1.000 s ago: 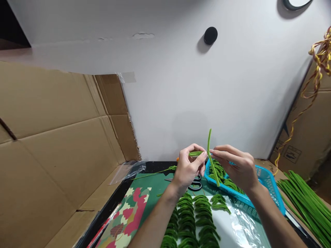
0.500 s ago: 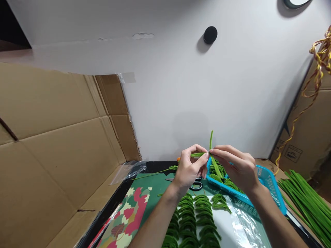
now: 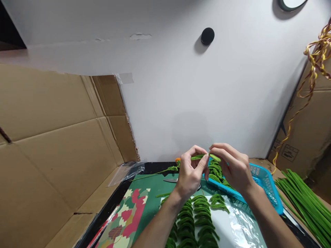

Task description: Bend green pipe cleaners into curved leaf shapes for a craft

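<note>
My left hand [image 3: 190,172] pinches a green pipe cleaner [image 3: 214,158] between thumb and fingers, one length of it lying across the palm side. Close against it, my right hand [image 3: 238,168] has its fingertips closed at the stem's middle, where a short length points to the right. The exact grip there is partly hidden. Below the hands, curved green pipe-cleaner pieces [image 3: 203,210] lie in rows on a white sheet [image 3: 224,225]. Behind the right hand, a blue basket [image 3: 276,199] contains more green pieces [image 3: 216,172]. Scissors [image 3: 170,181] lie partly covered by my left hand.
A bundle of long green pipe cleaners [image 3: 305,198] lies at the right. On the green mat [image 3: 152,186] are a patterned sheet [image 3: 129,213] and a green stem [image 3: 150,176] with an orange tip [image 3: 178,159]. Cardboard [image 3: 64,148] walls the left side.
The pipe cleaner's upright end and the length hanging down are no longer seen; a short length now points right from the fingertips. Both hands stay close together. The view has shifted slightly.
</note>
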`<state>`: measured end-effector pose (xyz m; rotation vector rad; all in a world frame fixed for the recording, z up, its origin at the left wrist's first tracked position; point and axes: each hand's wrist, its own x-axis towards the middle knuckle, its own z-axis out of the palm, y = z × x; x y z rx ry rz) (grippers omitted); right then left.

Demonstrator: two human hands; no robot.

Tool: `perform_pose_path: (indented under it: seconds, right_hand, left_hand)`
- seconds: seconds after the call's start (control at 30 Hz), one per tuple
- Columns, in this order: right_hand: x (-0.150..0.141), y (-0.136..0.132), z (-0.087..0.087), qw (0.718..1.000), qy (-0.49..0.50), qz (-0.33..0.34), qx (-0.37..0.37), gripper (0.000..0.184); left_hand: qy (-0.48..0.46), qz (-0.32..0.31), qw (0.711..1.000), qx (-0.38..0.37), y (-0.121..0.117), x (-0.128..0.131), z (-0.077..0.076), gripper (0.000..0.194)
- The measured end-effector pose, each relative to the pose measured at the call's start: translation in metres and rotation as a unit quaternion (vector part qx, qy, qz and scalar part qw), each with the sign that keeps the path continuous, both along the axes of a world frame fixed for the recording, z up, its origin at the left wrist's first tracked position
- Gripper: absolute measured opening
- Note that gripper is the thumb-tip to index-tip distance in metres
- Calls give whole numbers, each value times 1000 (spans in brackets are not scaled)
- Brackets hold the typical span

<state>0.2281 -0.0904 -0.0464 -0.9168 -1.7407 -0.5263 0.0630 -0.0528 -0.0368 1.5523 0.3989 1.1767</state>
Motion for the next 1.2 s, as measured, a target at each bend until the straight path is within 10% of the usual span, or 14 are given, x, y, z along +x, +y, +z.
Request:
perform_pose_path:
  seconds: [0.37, 0.63, 0.77, 0.87, 1.03, 1.2]
  right_hand:
    - [-9, -2, 5, 952, 151, 126, -233, 29]
    - [-16, 5, 6, 744, 384, 348, -422, 43]
    - [-17, 3, 8, 694, 420, 366, -456, 47]
    - [-17, 1, 9, 728, 394, 344, -444, 46]
    - [-15, -4, 10, 878, 279, 193, -337, 39]
    - [-14, -8, 12, 895, 240, 185, -327, 34]
  left_hand:
    - [99, 70, 987, 108, 0, -8, 3, 23]
    - [213, 186, 856, 433, 13, -18, -1, 15]
    - [232, 194, 818, 490, 18, -19, -4, 17]
    - [213, 175, 853, 443, 15, -17, -5, 17]
    - [153, 71, 972, 162, 7, -14, 0, 21]
    - [93, -27, 995, 1, 7, -12, 5, 28]
